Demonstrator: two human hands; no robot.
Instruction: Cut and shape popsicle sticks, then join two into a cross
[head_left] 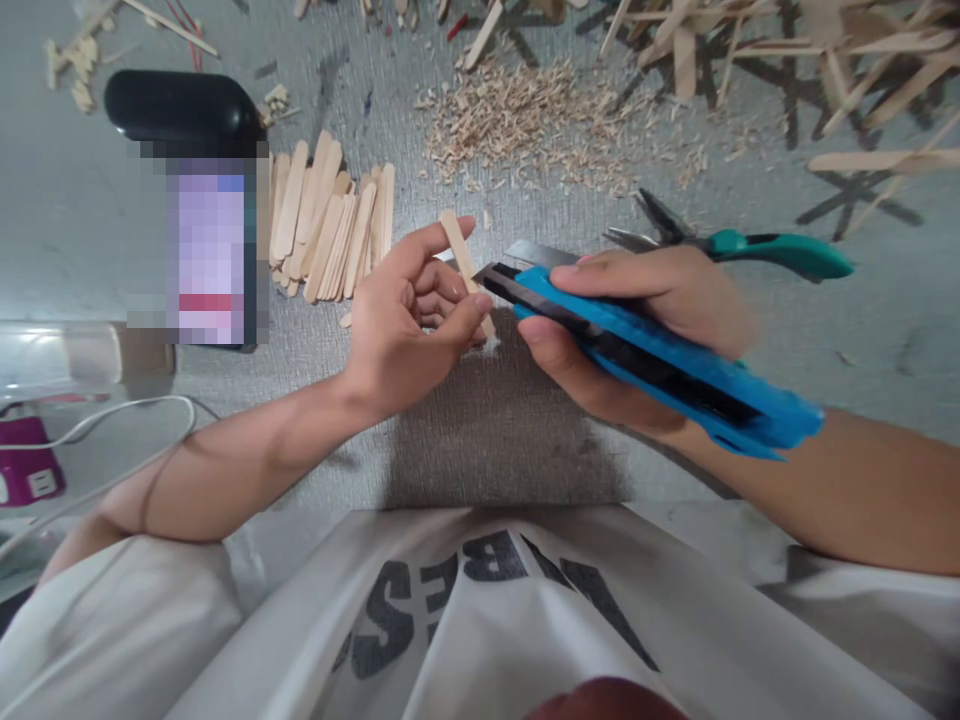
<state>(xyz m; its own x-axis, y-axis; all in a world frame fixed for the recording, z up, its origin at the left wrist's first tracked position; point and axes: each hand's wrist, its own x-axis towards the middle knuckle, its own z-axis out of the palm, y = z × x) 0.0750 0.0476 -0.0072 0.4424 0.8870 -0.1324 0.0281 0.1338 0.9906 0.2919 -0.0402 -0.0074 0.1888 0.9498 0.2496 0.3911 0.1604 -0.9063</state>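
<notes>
My left hand pinches a wooden craft stick between thumb and fingers, the stick slanting with its upper end free past the index finger. Wrapped around a blue utility knife is my right hand, its thumb along the handle's top. The knife's dark front end and blade point left and meet the stick's edge near my left thumb; whether the blade is cutting into the wood I cannot tell. Left of my left hand lies a pile of craft sticks. Behind my right hand are pliers with green handles.
Wood shavings are heaped beyond my hands. A flat metal strip lies behind the knife. At the far right, craft sticks are joined in a lattice. To the left stand a black case, a phone, and a purple plug with white cable.
</notes>
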